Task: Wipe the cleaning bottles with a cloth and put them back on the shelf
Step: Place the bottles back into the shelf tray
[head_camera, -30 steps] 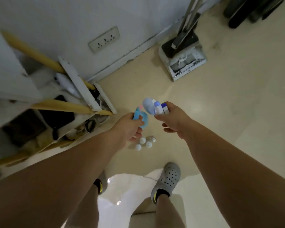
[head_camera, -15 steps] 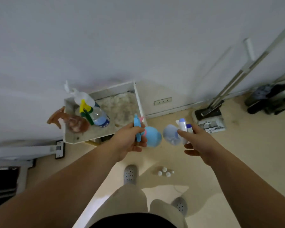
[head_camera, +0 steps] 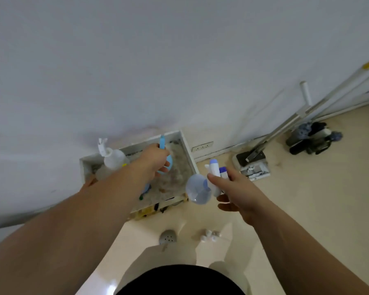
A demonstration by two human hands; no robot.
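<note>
My left hand is closed around a light blue spray bottle and holds it over the white shelf's top tray. My right hand grips a pale blue spray bottle by its white and blue trigger head, just right of the shelf and above the floor. A clear spray bottle stands at the tray's left end, partly behind my left forearm. No cloth is visible.
Several small white bottles lie on the beige floor near my grey shoe. A mop with a long metal handle leans on the wall to the right, beside dark shoes. A wall socket sits behind the shelf.
My view rose from the floor to the shelf top. My left hand moved the light blue bottle forward over the tray. My right hand stays beside the shelf with its bottle.
</note>
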